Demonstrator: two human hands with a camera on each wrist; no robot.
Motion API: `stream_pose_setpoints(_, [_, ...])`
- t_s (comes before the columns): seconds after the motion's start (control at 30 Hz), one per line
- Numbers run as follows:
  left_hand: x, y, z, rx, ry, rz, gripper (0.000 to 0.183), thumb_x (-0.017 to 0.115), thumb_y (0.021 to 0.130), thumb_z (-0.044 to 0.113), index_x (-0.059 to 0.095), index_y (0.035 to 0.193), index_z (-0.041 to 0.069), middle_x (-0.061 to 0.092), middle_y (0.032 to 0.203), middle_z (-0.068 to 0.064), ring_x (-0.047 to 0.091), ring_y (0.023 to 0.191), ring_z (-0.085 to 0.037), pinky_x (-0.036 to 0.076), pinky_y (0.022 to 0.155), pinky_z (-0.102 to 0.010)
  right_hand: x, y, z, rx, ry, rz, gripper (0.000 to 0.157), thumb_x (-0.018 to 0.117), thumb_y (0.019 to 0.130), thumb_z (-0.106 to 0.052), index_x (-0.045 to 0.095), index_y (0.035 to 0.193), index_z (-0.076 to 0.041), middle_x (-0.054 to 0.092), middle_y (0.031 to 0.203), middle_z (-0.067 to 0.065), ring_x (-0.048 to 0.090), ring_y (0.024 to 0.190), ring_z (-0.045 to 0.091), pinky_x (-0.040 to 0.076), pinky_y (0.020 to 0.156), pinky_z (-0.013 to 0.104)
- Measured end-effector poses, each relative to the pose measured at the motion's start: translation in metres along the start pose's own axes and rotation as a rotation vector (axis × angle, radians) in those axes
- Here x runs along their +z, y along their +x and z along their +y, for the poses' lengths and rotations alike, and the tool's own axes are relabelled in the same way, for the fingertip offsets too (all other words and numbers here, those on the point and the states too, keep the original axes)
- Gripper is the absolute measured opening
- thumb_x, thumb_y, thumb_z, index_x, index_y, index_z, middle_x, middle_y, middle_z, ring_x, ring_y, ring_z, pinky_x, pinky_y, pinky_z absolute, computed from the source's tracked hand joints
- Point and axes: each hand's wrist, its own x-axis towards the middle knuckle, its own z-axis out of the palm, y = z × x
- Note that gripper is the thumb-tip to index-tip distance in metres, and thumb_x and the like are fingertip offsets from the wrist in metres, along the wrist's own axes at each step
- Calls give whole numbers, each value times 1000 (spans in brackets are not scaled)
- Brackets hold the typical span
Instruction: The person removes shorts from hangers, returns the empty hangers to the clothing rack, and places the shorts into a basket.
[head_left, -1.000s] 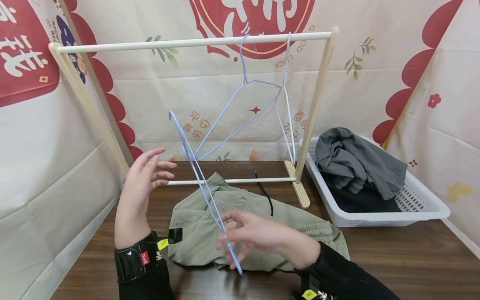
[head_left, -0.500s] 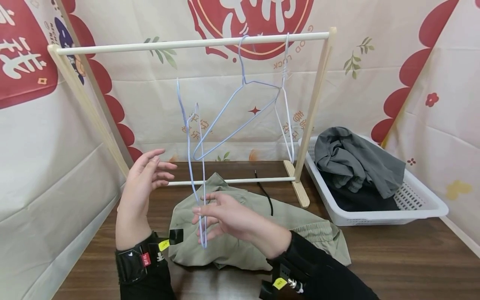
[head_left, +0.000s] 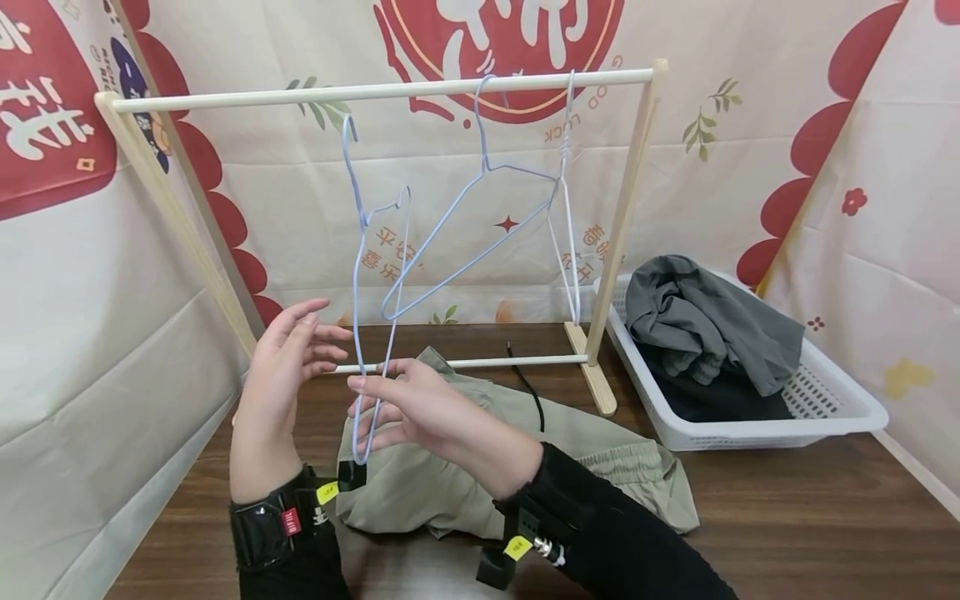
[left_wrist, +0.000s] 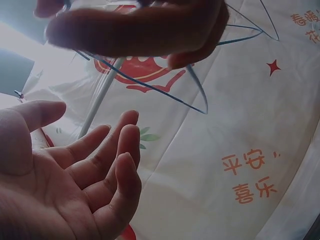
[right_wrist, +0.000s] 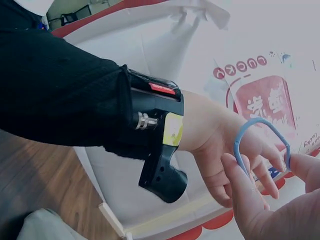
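A light-blue wire clothes hanger (head_left: pixel 356 300) stands on end in the head view, its hook up near the rack's top rail. My right hand (head_left: pixel 431 412) pinches its lower end between thumb and fingers. Beside it on the left, my left hand (head_left: pixel 281 367) is raised with relaxed fingers and holds nothing; the hanger is close to its fingertips. In the right wrist view the blue hanger end (right_wrist: pixel 259 120) loops up from the right hand's fingers. A green garment (head_left: pixel 427 492) with a gathered elastic band lies on the table below, partly hidden by the right forearm.
A wooden rack with a white top rail (head_left: pixel 225 101) stands behind. From its right half hang a blue hanger (head_left: pixel 450 217) and a white hanger (head_left: pixel 567 212). At right, a white basket (head_left: pixel 750 433) holds a grey garment (head_left: pixel 712 325) over black cloth (head_left: pixel 720 404).
My right hand has moved left and up with the hanger, which has swung from slanted to nearly upright, its hook rising toward the rail. The left hand has stayed in place.
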Motion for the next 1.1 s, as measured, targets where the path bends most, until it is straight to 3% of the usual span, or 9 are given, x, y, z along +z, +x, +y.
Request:
stream_pose_setpoints(0.17, [2,1,0,0,0,-5,33,43,105,30,50,132,11,70,93,1,64,78,-13,52,72,-27,6,6,-7,-19,11,17,49,67,93,-22,36,125,-2,64,79,12,65,61,24,57,65,41])
stream_pose_setpoints(0.27, [3,1,1,-2,-1,-5,35,42,105,29,48,134,8,69,94,0,64,77,-13,52,72,-27,8,10,-10,-40,13,39,41,66,93,-21,40,118,-2,64,76,11,65,59,23,57,65,42])
stream_pose_setpoints(0.37, [3,1,1,-3,3,-7,37,41,106,29,47,135,8,68,94,-1,65,78,-13,52,72,-26,10,12,-13,-53,10,67,36,66,93,-20,42,113,-2,64,76,12,65,59,23,57,66,43])
stream_pose_setpoints(0.57, [3,0,-2,11,-14,1,35,43,105,28,49,133,7,68,90,2,65,78,-12,52,71,-25,14,18,-18,-64,28,92,43,68,93,-22,39,117,-1,64,75,12,65,56,22,57,65,42])
stream_pose_setpoints(0.73, [3,0,-3,0,-29,11,34,44,105,28,50,132,8,67,90,4,63,78,-11,51,69,-24,18,25,-25,-77,62,93,36,67,93,-22,39,109,-5,65,77,13,65,54,21,57,65,41])
stream_pose_setpoints(0.97, [-2,0,-4,-6,27,31,43,43,105,28,45,138,0,65,92,5,63,79,-10,51,67,-23,25,36,-33,-94,88,93,22,64,95,-21,51,101,-4,63,72,12,62,53,18,57,65,40])
stream_pose_setpoints(1.1, [-5,-1,-5,-5,20,51,37,44,105,28,48,133,5,65,90,4,63,75,-9,51,64,-22,29,41,-34,-92,107,112,23,66,94,-21,52,101,-4,63,71,10,61,53,18,57,64,38])
